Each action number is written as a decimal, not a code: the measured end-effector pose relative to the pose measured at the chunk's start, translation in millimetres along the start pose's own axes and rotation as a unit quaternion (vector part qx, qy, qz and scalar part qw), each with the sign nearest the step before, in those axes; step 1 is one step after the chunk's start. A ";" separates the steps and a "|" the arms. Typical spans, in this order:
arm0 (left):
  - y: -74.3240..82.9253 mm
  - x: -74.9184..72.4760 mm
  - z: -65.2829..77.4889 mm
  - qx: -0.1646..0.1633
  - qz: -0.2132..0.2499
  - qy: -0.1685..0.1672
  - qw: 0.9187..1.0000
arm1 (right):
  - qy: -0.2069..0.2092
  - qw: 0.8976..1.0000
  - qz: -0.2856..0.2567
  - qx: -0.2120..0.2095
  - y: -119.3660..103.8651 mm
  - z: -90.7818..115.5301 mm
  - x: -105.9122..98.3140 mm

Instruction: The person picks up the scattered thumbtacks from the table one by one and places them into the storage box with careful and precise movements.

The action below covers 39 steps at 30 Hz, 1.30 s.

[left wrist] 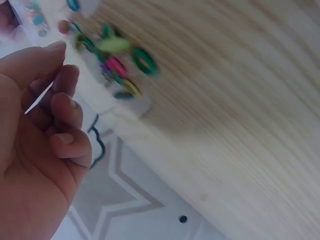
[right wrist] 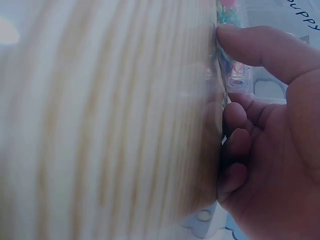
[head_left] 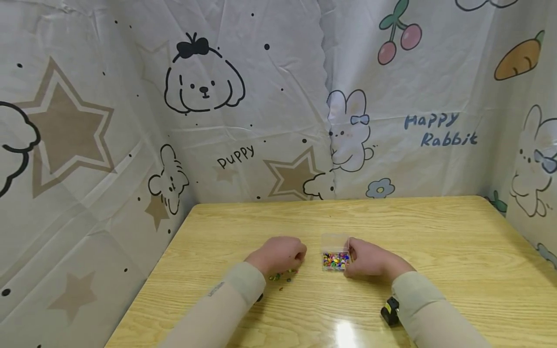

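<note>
My left hand point(head_left: 280, 253) hovers with bent fingers above a small scatter of colourful beads point(head_left: 277, 277) on the table. In the left wrist view, its thumb and forefinger tips come close together beside the beads point(left wrist: 115, 45), which include a green ring-shaped one; whether something tiny sits between the tips cannot be seen. To the right stands a clear plastic box point(head_left: 324, 267) with its lid point(head_left: 335, 241) raised, filled with mixed bright beads. My right hand point(head_left: 372, 258) grips the box's right side between thumb and fingers; the right wrist view shows the thumb on its near edge.
The wooden table point(head_left: 470, 251) is bounded at the back and sides by printed white cloth point(head_left: 270, 121). A black wrist camera point(head_left: 390, 311) hangs beside the right sleeve. One stray bead point(head_left: 281, 289) lies nearer me than the others.
</note>
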<state>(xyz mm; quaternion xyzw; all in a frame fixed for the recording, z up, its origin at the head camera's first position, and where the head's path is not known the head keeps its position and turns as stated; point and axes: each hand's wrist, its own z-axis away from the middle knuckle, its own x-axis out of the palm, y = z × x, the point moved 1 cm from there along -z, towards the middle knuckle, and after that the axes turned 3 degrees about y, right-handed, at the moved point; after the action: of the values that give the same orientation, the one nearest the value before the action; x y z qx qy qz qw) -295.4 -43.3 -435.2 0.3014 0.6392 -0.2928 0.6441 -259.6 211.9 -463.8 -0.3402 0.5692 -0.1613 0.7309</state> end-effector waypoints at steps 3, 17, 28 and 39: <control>9.7 -2.0 -7.2 0.006 -0.012 0.007 1.000 | 0.001 1.000 -0.002 0.003 -0.3 -0.4 -0.7; 42.6 -1.5 -34.8 0.063 -0.047 0.058 0.995 | 0.003 1.000 0.001 0.010 -2.6 -1.3 -2.0; 47.1 3.6 -34.6 0.066 -0.060 0.035 0.995 | 0.007 1.000 0.007 0.014 -2.9 -0.8 -0.5; 33.4 0.1 -27.9 0.033 -0.028 0.039 0.998 | 0.009 1.000 0.007 0.006 0.8 -1.6 0.7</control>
<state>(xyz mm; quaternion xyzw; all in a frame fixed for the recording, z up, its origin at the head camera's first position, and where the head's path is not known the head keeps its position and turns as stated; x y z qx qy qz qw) -288.0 -0.5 -434.9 0.3157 0.6619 -0.3198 0.5999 -261.1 211.6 -465.0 -0.3308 0.5770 -0.1627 0.7288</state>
